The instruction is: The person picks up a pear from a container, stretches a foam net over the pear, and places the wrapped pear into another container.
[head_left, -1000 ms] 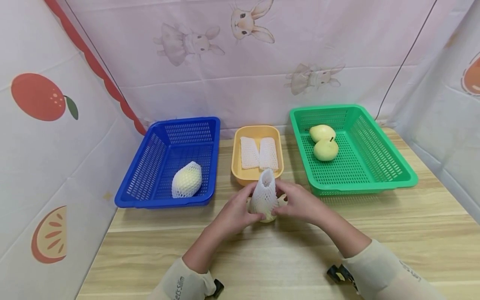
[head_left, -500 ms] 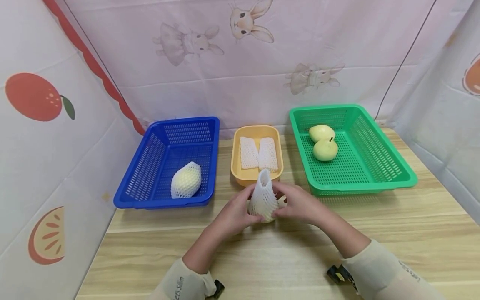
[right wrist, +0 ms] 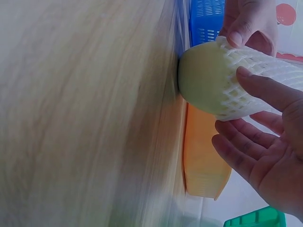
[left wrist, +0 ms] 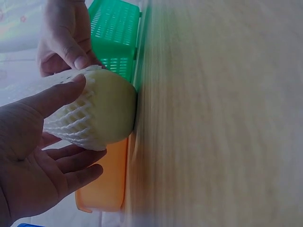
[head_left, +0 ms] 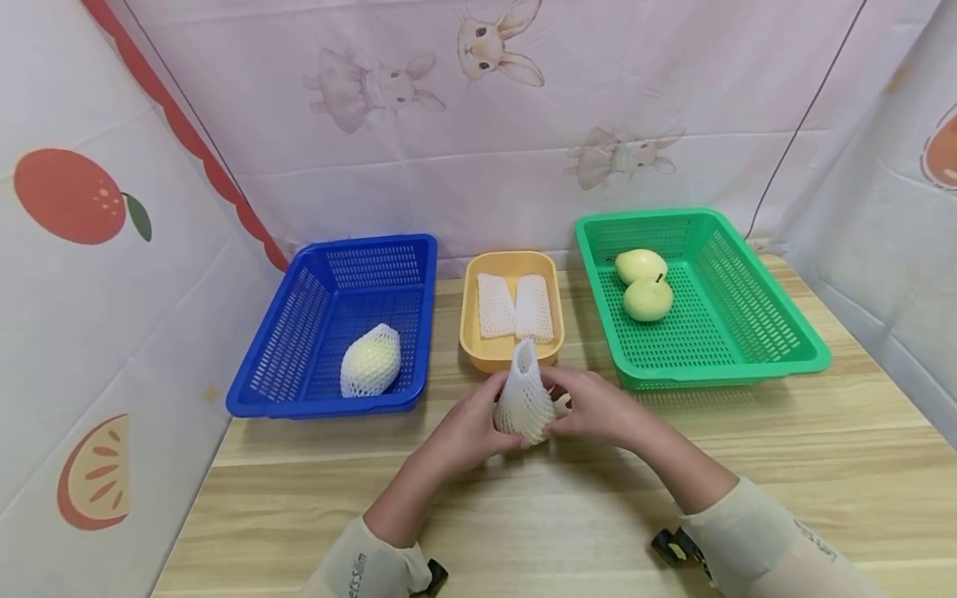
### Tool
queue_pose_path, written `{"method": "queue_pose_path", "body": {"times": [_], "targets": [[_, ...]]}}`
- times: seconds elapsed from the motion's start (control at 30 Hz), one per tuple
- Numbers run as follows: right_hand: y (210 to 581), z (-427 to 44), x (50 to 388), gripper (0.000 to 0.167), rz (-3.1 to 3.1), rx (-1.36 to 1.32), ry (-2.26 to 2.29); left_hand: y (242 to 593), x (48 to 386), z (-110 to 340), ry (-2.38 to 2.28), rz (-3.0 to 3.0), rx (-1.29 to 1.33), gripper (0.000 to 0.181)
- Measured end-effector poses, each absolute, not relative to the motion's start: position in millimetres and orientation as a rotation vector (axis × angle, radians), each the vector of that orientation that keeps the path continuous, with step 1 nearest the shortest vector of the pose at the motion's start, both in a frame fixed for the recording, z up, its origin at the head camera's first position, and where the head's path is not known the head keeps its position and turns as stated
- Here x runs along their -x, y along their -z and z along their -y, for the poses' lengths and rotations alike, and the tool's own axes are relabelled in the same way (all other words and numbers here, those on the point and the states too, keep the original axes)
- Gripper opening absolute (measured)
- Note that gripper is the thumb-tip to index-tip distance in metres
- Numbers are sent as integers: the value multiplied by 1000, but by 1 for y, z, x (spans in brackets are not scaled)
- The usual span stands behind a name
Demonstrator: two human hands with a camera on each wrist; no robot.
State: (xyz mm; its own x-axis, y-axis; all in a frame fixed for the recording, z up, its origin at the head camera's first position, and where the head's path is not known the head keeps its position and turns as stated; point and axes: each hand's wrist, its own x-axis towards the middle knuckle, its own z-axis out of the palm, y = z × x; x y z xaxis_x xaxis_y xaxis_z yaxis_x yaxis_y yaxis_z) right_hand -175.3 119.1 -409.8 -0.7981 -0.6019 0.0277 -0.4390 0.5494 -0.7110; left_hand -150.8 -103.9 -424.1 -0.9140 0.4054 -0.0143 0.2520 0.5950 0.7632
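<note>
A white foam fruit net (head_left: 525, 403) stands upright in front of the yellow container, pulled over a pear, its narrow open end at the top. The pear's pale lower part (left wrist: 116, 106) shows bare below the net and rests on the table. My left hand (head_left: 467, 423) grips the net and pear from the left, thumb on the near side and fingers curved round the far side. From the right, my right hand (head_left: 594, 404) holds it likewise. In the right wrist view, the right thumb presses the net, with several fingertips at its lower edge.
A blue basket (head_left: 257, 365) at left holds a netted pear (head_left: 371, 361). The yellow container (head_left: 471, 336) behind my hands holds two flat foam nets (head_left: 534, 307). Two bare pears (head_left: 648, 299) lie in the green basket (head_left: 777, 320) at right. A printed curtain hangs behind.
The net has slid lower over the pear, covering more of its base in the head view. Both hands keep their hold in nearly the same place.
</note>
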Motion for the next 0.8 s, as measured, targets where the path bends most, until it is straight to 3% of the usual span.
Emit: {"method": "queue_pose_path", "body": {"times": [0.8], "targets": [[421,-117,178,53,-2535,872,1018,429,154,104,-1109,-2630,-505,92]]}}
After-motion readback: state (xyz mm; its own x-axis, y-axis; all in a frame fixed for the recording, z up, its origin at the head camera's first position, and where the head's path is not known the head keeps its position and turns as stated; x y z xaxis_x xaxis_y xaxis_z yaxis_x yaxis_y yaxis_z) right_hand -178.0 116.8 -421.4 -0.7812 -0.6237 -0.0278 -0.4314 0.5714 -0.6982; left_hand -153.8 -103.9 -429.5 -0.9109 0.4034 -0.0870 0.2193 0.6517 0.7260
